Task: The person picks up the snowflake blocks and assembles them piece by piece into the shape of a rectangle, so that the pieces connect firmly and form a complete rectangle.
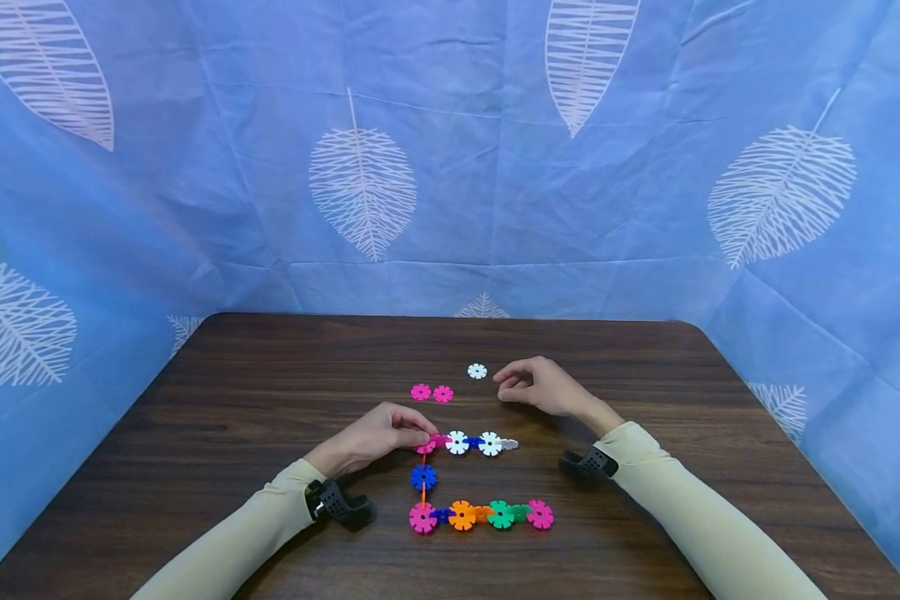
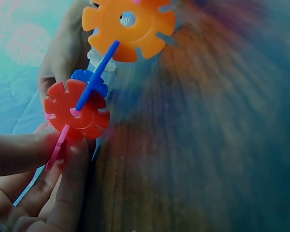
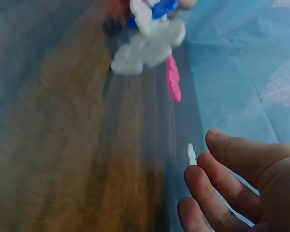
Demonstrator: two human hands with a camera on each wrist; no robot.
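A C-shaped chain of slotted snowflake discs stands on the table, joined edge to face. My left hand point(image 1: 382, 433) pinches the pink disc point(image 1: 424, 447) at its upper left corner; the left wrist view shows the thumb and fingers on a pink disc point(image 2: 57, 147) slotted into a red disc point(image 2: 63, 108). Along the upper arm run white discs point(image 1: 457, 442) and blue ones, ending in a white disc point(image 1: 510, 444). My right hand point(image 1: 543, 386) hovers with loosely bent fingers just right of a loose white disc point(image 1: 477, 371), holding nothing.
Two loose pink discs point(image 1: 431, 393) lie behind the chain. The chain's lower arm has an orange disc point(image 1: 462, 515), a green disc point(image 1: 501, 514) and a pink end disc point(image 1: 540, 514). A blue leaf-patterned cloth point(image 1: 450, 192) hangs behind the brown table point(image 1: 270, 375).
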